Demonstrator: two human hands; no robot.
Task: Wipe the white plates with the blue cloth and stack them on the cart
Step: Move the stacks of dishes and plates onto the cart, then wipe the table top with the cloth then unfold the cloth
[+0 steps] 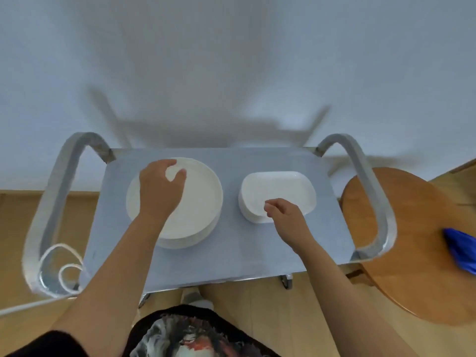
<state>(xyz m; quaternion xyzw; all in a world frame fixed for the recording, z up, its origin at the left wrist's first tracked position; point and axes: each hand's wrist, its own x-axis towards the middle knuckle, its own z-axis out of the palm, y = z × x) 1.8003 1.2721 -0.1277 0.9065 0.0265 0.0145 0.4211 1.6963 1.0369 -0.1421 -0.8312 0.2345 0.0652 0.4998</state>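
Head view, looking down on a grey metal cart (231, 258) with two curved tubular handles, one at each end. On its flat top sat two stacks of white plates, well apart from each other.

Stack 1, left half of the cart: round white plates (198, 202). Edges of several plates showed at the near side; the exact count could not be read. Stack 2, right half: rounded-rectangular white plates (280, 186), also more than one, count unclear.

Left hand (161, 188): over the round stack, fingers bent toward the far rim, thumb apart from them, nothing visibly clamped between them. Whether the fingertips touched the top plate could not be told. Right hand (282, 210): at the near edge of the rectangular stack, fingers loosely curled, thumb and forefinger close together at the rim; a firm pinch could not be confirmed.

One blue cloth (461, 251) lay crumpled on a round wooden table (401, 228) just beside the cart's right handle, well apart from both hands and both stacks.

One white cord (64, 264) looped around the left handle's near corner. Wooden floor below, pale wall behind.
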